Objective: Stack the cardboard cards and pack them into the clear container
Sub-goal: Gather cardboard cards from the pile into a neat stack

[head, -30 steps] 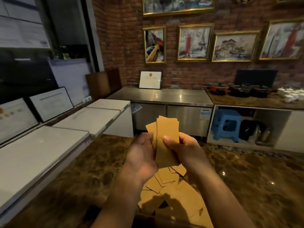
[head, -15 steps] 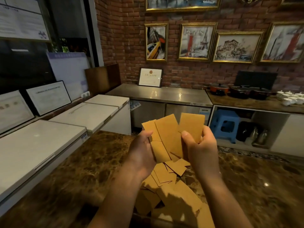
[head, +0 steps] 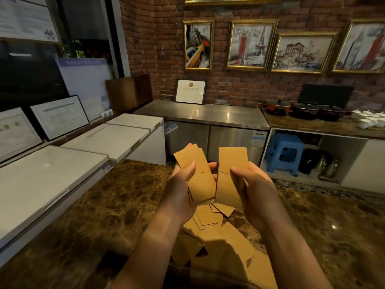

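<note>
Two fans of cards now, split from the single bunch of a second ago. Marble counter [head: 87,205] below, loose cards [head: 210,230] heaped on it. Left hand [head: 183,188] clamped, thumb over, on one fan [head: 196,170]; right hand [head: 250,188] pinching the other [head: 232,163]. Probably squaring up, stacking unfinished. Clear container not identifiable.

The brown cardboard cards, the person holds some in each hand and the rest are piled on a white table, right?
Not quite. The loose brown cardboard cards lie piled on a dark brown marble counter, not a white table. The head view shows it. The rest holds: the left hand grips one bunch of cards and the right hand grips another.
</note>
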